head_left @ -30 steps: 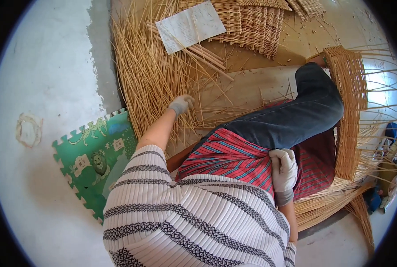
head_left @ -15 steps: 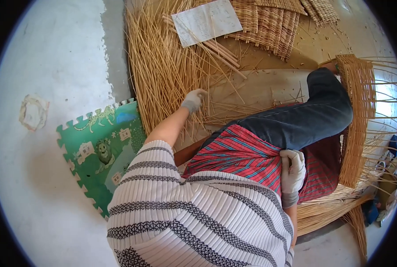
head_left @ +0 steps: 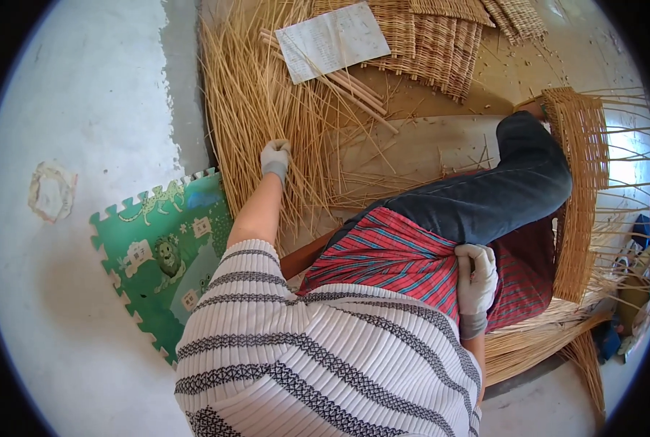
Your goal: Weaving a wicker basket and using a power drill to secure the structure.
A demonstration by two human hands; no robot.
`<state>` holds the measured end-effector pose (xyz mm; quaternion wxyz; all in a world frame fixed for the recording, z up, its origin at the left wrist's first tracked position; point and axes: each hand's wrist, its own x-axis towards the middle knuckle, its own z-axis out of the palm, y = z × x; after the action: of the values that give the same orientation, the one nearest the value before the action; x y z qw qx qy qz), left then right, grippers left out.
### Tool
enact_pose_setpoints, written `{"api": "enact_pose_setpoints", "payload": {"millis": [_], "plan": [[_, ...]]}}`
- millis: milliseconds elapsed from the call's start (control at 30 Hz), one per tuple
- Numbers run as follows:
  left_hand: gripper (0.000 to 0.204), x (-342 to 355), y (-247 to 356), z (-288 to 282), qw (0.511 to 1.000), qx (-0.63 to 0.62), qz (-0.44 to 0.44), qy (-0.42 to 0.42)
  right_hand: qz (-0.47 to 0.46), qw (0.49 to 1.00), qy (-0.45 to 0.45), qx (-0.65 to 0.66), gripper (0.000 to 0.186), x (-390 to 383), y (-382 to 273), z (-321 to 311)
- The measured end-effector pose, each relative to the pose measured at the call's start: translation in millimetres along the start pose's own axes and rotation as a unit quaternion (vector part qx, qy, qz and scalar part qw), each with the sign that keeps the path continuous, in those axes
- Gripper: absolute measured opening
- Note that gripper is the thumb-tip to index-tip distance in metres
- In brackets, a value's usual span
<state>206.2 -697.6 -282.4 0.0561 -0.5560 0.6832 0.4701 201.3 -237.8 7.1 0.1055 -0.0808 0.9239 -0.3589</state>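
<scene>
While the right hand stays at the lap, the left hand has shifted left, from the right-hand side of the pile of sticks to a spot farther in among them. Half a second ago its fingers reached out toward the right; now they are drawn in and curled close together — though whether they hold any stick cannot be told from this angle. As a judgement, the change means that the work centres on the pile at this moment, with the left hand doing it and the right hand waiting.

The pile lies on the left, running from the far edge toward the near side, its ends loose and crossing. The right hand's gloved fingers are also bent, narrow, against the red checked cloth; I cannot tell whether they pinch a fold of it.

Well apart from both hands, the woven piece stands on the right beyond the bent knee, long ends jutting out from it, much as it stood before. On the far side, a sheet of paper lies partly over some thicker sticks — likewise unmoved — with flat woven panels to its right.
</scene>
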Motion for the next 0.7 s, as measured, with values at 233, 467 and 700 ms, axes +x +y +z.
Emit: {"api": "enact_pose_setpoints", "payload": {"millis": [233,467,700], "plan": [[0.047,2,-7,-68,0.999,-0.031,0.008,0.024,0.010,1.000,0.000,0.027,0.011,2,4,1],[0.021,-26,-11,-86,0.996,0.016,-0.086,-0.011,0.017,0.998,0.019,0.056,0.008,-4,8,-1],[0.012,-16,-15,-84,0.990,-0.002,-0.138,-0.038,0.010,0.998,0.033,0.060,0.008,-7,9,0]]}}
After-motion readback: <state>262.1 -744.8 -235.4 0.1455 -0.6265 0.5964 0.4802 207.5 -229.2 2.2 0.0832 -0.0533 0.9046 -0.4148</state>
